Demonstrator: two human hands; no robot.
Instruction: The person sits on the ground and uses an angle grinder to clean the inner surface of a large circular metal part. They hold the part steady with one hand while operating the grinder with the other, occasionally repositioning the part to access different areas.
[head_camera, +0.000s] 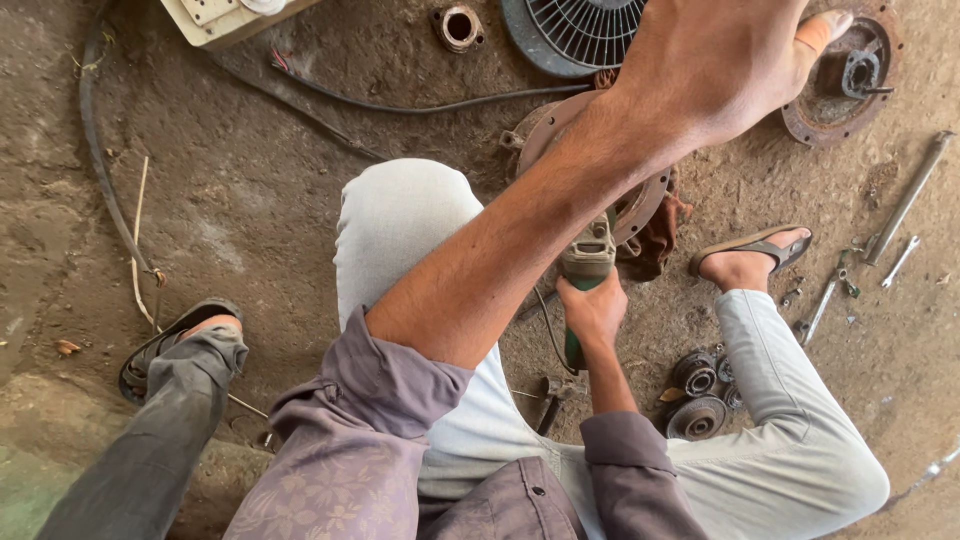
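Right hand (592, 308) is wrapped tight around the green grinder (583, 275) handle, fingers fully closed on it. Grinder head sits against the lower edge of the rusty disc (560, 125) lying on the dirt floor (250, 190), between the person's knees.

Left hand (715, 60) is raised close to the camera, over the disc and fan guard (580, 30). Its fingers are turned away, so can't tell whether it's open or what, if anything, it holds.

Progress, judging by this view: grinder is positioned at the disc, but no sparks or dust visible, so can't say it's running. Disc looks rusty all over, no bright cleaned patch visible; most of the work looks still to do.

Around: second rusty hub (840, 85) top right, wrenches (905, 200) to the right, small pulleys (697, 395) by the right leg, black cable (420, 105) across the floor. Another person's grey trouser leg and sandal (170, 345) at left.
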